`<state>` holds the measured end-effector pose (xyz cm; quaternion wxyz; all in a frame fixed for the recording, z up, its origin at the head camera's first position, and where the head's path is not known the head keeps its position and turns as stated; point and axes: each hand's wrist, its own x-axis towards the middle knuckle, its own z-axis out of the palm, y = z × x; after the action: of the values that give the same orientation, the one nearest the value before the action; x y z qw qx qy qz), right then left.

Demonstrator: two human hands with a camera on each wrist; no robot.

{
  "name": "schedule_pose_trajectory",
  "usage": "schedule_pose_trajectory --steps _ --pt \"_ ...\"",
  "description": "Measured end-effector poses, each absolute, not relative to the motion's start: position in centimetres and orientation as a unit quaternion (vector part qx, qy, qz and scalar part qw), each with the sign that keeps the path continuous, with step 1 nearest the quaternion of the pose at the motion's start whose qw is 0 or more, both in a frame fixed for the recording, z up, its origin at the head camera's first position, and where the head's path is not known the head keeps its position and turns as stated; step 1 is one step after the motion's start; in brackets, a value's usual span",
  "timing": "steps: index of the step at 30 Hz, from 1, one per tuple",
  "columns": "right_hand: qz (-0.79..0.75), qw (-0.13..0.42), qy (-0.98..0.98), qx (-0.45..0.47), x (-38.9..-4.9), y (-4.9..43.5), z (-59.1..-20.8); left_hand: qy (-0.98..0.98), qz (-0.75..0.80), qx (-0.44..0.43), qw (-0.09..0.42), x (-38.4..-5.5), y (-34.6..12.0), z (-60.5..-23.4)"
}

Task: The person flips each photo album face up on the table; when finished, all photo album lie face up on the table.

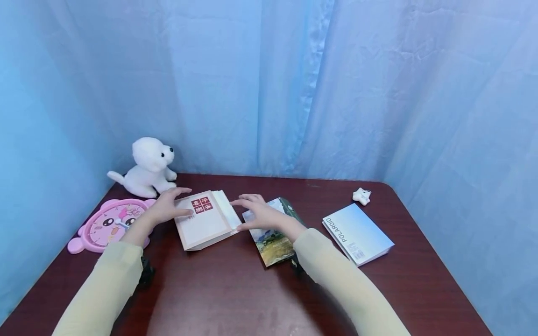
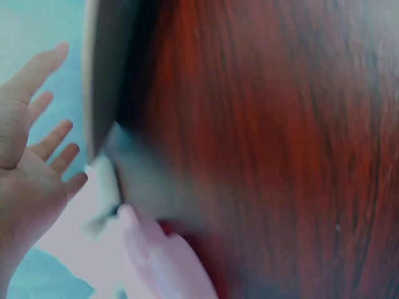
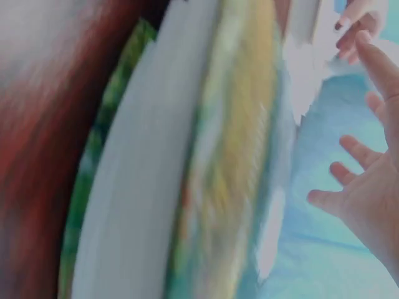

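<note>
A white book (image 1: 195, 233) with a red block of Chinese characters lies slanted on the table, a pale strip along its right side. My left hand (image 1: 168, 207) is at its left edge, thumb over the cover and fingers spread. At its right side is my right hand (image 1: 265, 214), fingers extended toward the pale strip. Beneath the right hand and wrist lies a book with a landscape painting (image 1: 273, 247), partly hidden; its page edges (image 3: 143, 174) fill much of the right wrist view. Both wrist views show the left hand (image 2: 34, 168) and right hand (image 3: 368, 180) with fingers apart.
A pink cartoon clock (image 1: 98, 228) lies left of the left forearm, with a white plush dog (image 1: 147, 168) behind it. On the right are a pale blue POLAROID album (image 1: 361, 233) and a small white star (image 1: 362, 196). Blue curtains (image 1: 218, 93) hang behind the table.
</note>
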<state>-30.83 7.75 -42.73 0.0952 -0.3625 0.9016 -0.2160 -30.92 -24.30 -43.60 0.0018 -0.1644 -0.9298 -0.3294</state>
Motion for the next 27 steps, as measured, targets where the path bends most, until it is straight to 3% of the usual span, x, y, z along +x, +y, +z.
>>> schedule_pose_trajectory --steps 6,20,27 --pt "-0.249 0.065 0.899 -0.353 -30.2 11.5 -41.2 -0.927 -0.319 -0.189 0.054 -30.3 -22.2 -41.9" --pt "-0.25 0.006 0.91 -0.332 -28.0 19.2 -39.3 -0.918 -0.325 -0.2 0.111 -26.9 -16.8 -39.4" --pt "-0.263 -0.026 0.913 -0.312 -27.0 22.1 -39.9 -0.911 -0.336 -0.221 0.092 -25.5 -13.6 -39.3"
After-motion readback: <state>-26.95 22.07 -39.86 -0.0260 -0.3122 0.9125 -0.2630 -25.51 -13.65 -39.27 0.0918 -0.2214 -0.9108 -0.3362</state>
